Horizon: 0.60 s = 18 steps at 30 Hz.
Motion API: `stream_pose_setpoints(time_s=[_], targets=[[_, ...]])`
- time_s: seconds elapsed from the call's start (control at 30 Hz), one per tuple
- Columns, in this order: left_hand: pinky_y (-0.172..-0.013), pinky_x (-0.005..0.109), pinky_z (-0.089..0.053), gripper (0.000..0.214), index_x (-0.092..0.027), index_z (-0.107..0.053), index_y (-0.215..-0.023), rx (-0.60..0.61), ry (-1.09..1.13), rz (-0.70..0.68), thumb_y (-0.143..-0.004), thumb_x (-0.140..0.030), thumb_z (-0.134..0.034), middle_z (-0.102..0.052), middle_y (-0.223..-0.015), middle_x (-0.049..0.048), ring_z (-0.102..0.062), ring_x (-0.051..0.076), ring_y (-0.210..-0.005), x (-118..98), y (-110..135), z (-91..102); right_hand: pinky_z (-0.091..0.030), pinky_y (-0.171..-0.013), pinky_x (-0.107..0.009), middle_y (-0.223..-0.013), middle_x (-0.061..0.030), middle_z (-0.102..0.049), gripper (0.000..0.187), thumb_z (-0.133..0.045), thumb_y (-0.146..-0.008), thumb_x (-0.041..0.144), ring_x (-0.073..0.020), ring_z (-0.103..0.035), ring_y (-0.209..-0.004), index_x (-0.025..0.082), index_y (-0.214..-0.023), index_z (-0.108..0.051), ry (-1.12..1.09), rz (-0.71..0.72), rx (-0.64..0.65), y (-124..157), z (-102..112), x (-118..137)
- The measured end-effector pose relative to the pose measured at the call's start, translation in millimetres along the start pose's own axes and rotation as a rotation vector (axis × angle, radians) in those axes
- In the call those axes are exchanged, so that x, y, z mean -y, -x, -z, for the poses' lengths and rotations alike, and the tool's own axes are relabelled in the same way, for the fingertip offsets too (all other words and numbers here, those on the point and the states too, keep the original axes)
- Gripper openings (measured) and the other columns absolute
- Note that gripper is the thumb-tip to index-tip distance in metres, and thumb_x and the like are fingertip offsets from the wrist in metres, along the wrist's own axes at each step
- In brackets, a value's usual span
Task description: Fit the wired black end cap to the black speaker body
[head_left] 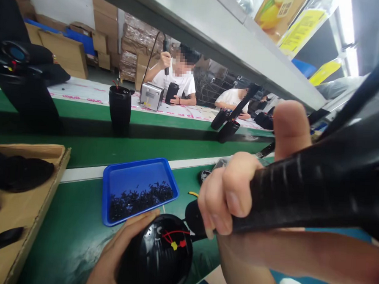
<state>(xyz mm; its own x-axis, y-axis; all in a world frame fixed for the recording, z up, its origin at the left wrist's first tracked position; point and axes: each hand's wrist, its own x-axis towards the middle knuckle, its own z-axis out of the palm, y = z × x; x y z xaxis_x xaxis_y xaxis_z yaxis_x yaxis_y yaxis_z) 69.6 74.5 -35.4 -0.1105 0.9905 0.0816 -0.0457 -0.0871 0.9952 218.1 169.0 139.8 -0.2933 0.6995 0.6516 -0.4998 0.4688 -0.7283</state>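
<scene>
A: Fastening step, I'd judge. Right hand (234, 195) has its grip closed round a black power driver (301, 186), tip down at the black round housing (158, 255).

B: Left hand (120, 248)?

A: Grip wrapped on the housing's side, steadying it on the green bench (70, 229), red wires (172, 236) showing.

B: Screws?

A: Blue tray (139, 190) just behind holds them. Next move likely calls for keeping the driver square on the screw.

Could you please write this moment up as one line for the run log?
left hand: steadies black round housing | right hand: grips black power tool, tip at housing | blue tray of screws behind | green bench
</scene>
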Motion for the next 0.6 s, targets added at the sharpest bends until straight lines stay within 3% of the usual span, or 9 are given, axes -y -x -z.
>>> stream_pose_setpoints(time_s=[0.1, 0.23, 0.4, 0.6], targets=[[-0.122, 0.058, -0.033, 0.078, -0.042, -0.066, -0.130, 0.019, 0.002, 0.028, -0.057, -0.046, -0.095, -0.063, -0.142, 0.0014, -0.056, 0.036, -0.135, 2, 1, 0.8, -0.049, -0.038, -0.026, -0.073, -0.0009, -0.049, 0.068, -0.068, -0.076, 0.083, -0.0141, -0.050, -0.047, 0.029, -0.117, -0.068, -0.033, 0.103, 0.100, 0, 3, 1], [-0.123, 0.058, -0.031, 0.080, -0.048, -0.064, -0.129, 0.051, 0.018, 0.056, -0.057, -0.038, -0.096, -0.061, -0.143, -0.0026, -0.055, 0.035, -0.136, -3, 0, 1.4, -0.048, -0.038, -0.027, -0.072, -0.0010, -0.048, 0.060, -0.062, -0.085, 0.077, -0.0145, -0.048, -0.047, 0.030, -0.122, -0.066, -0.018, 0.095, 0.081, -4, 2, 1], [-0.124, 0.058, -0.029, 0.081, -0.049, -0.063, -0.129, 0.084, 0.036, 0.075, -0.057, -0.039, -0.097, -0.060, -0.144, -0.0032, -0.054, 0.035, -0.136, -9, -1, 2.4, -0.049, -0.038, -0.023, -0.070, -0.0001, -0.056, 0.052, -0.056, -0.095, 0.069, -0.0126, -0.049, -0.043, 0.029, -0.129, -0.063, -0.082, 0.003, -0.036, 0, -3, -6], [-0.119, 0.064, -0.034, 0.082, -0.051, -0.055, -0.136, 0.161, -0.023, -0.024, -0.063, -0.047, -0.093, -0.057, -0.147, -0.0015, -0.054, 0.037, -0.137, 3, -3, 6.6, -0.045, -0.036, -0.024, -0.062, 0.0033, -0.056, 0.060, -0.075, -0.083, 0.065, -0.0130, -0.048, -0.041, 0.024, -0.125, -0.063, -0.004, -0.219, -0.190, 3, -13, -6]])
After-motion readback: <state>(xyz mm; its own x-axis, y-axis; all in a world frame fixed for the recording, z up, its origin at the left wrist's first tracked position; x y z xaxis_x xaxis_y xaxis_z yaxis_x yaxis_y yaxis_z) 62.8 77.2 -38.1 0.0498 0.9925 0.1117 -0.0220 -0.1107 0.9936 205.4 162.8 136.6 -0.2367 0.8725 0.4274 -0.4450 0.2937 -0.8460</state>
